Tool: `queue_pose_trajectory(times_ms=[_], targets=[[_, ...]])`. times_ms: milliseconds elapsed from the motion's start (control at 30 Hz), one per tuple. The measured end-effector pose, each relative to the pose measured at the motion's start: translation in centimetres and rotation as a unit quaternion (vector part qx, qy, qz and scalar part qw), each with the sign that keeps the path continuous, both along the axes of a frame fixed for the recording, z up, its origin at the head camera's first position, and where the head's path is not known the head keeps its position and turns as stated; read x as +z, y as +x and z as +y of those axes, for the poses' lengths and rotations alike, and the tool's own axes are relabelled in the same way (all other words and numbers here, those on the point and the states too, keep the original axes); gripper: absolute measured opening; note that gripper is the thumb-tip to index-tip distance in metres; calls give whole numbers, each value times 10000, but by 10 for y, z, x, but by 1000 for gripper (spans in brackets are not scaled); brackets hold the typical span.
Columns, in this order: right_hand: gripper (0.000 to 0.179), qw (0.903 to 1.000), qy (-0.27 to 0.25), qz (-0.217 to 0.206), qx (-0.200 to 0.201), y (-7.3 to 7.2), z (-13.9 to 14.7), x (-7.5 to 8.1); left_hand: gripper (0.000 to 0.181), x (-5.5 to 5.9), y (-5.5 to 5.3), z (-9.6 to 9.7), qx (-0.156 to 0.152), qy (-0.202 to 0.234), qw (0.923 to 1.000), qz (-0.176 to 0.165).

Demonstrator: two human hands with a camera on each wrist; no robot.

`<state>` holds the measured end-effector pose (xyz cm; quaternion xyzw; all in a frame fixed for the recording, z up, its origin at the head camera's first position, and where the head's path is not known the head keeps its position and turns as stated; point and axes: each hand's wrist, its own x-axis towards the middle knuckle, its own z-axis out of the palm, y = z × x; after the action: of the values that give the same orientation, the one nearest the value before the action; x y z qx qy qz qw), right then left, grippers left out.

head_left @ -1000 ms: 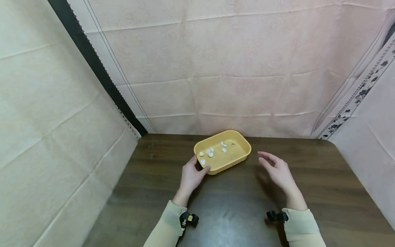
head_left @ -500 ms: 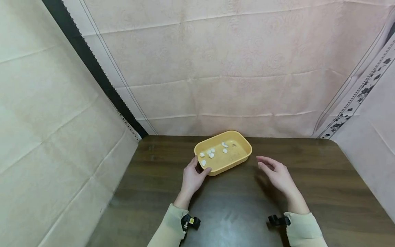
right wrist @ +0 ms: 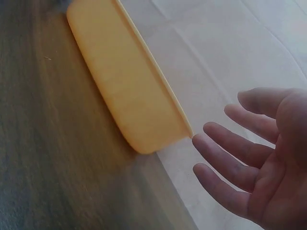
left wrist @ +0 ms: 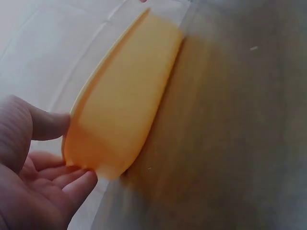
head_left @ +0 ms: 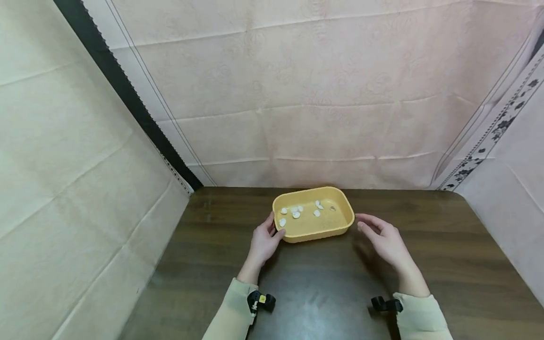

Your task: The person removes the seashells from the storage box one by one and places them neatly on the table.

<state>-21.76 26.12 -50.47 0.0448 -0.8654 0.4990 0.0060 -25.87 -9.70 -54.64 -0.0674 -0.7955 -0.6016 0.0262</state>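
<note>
Yellow tray [head_left: 316,235] lies between the hands, its left end in the left hand [head_left: 261,243], its right end just beside the right hand's fingertips. Appears to rest on the dark wooden table [head_left: 314,283]; cannot tell whether either end is raised.

Left hand grips: thumb against the rim [head_left: 306,191], fingers bent in at the wall of that end. Right hand [head_left: 386,241] holds nothing, fingers loosely bent and spread. Its foremost fingertip is at the tray's right end; touching or barely apart, cannot tell.

Inside: small white pieces [head_left: 296,215], mostly toward the left hand, a few toward the right, plus one tan-looking bit [head_left: 333,208] nearest the right hand. Material too small to tell.

Handling, by judgement: thin-walled, probably plastic; light, fairly stiff, perhaps flexing a little at the long walls. Smooth sides likely slick, so the rim gives the surer purchase. Best hold: both short ends, one per hand, thumbs at the rim, fingers on the wall below. Lifting by the left end alone would probably tip it. Pieces look loose and light; a tilt or jerk could slide them.
</note>
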Motion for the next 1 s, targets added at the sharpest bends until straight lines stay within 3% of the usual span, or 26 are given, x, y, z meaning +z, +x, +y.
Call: queue_pose_trajectory(times_ms=[167, 400, 567, 800, 1000], targets=[[56, 10000, -58, -50, -27, 1, -6, 2, 60, 2, -6, -2, -45, 139, 9997, -180], [52, 9999, -91, -5, -61, 4, -10, 2, 66, 3, -4, -4, -505, -894, 9947, 47], [49, 9998, -117, 147, 114, 2, -17, 4, 80, 2, -4, -2, -813, -1211, 9883, 452], [40, 9982, -201, 362, 439, -9, -37, 9, 80, 0, -5, 4, -634, -1196, 9904, 264], [38, 9935, -574, 308, 934, -34, -62, 1, 82, -4, -6, 5, -605, -995, 9926, 341]])
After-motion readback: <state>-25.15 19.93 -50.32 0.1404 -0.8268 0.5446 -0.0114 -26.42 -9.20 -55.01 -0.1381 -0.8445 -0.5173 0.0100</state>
